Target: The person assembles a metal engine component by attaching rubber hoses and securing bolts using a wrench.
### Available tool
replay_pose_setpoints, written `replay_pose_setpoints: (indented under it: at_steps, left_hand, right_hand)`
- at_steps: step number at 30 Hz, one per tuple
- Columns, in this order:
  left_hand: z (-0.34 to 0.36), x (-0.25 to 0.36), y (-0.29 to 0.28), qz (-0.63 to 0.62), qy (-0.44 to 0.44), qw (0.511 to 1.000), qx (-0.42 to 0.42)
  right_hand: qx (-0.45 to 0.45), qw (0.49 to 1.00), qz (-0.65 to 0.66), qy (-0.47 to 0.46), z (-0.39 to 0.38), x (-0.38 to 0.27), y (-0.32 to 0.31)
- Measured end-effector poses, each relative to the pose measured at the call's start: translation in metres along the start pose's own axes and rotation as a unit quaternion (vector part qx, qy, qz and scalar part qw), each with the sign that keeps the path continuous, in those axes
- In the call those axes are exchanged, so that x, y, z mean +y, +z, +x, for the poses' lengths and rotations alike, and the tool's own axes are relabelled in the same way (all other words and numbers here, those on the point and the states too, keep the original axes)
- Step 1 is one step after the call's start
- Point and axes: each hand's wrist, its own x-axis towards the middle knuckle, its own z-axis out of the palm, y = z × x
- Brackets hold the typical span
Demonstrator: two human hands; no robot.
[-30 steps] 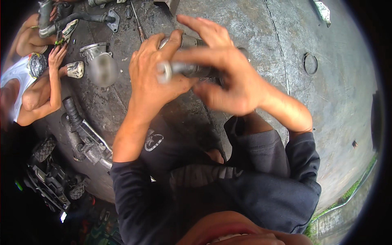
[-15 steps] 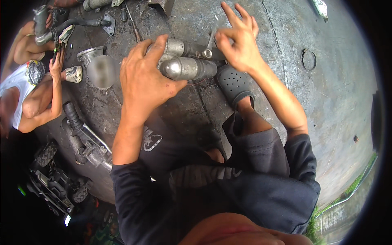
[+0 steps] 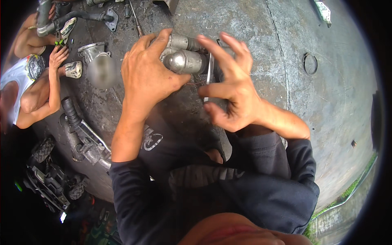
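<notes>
Right hand has dropped from above the metal cylinder to just right of it since half a second ago; cylinder and left hand barely shifted. Left hand is clamped over the cylinder's left end, fingers curled across the top, thumb alongside. Right hand is spread wide, fingers splayed, holding nothing; a thin flat metal strip stands just off the cylinder's right end, between it and that palm, contact unclear. Cylinder sits over the grey concrete floor, ahead of the person's knees. Well right of the cylinder: a wire ring on the floor. Well left of it: a ribbed black hose and another person's hand beside small metal castings.
</notes>
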Motion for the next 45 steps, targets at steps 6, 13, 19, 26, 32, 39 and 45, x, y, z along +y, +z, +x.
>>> replay_pose_setpoints:
  at_steps: [6,13,19,26,32,39,45]
  left_hand:
    - [-0.007,-0.004,0.003,0.014,0.013,1.000,0.022]
    - [-0.008,0.022,0.001,0.027,0.067,0.997,0.005]
    - [-0.002,0.003,-0.002,-0.009,0.056,0.998,0.002]
    - [-0.003,-0.003,0.003,0.025,0.013,0.999,0.020]
    - [-0.007,0.017,0.005,0.014,0.061,0.998,0.019]
    - [-0.006,0.003,0.009,0.014,0.099,0.995,0.017]
    - [0.001,-0.004,0.005,-0.005,0.014,1.000,0.005]
  right_hand:
    - [0.074,0.979,-0.167,0.086,-0.021,0.077,0.004]
    - [0.045,0.998,0.033,-0.005,0.067,0.046,-0.032]
    - [-0.046,0.989,0.123,-0.060,0.039,-0.001,-0.018]
    - [0.027,0.987,-0.149,0.062,-0.019,0.047,-0.011]
    - [0.072,0.988,-0.127,0.059,0.021,0.078,-0.021]
    - [-0.030,0.993,0.114,-0.029,0.044,0.010,-0.028]
    - [-0.031,0.999,0.036,0.026,-0.013,0.015,-0.009]
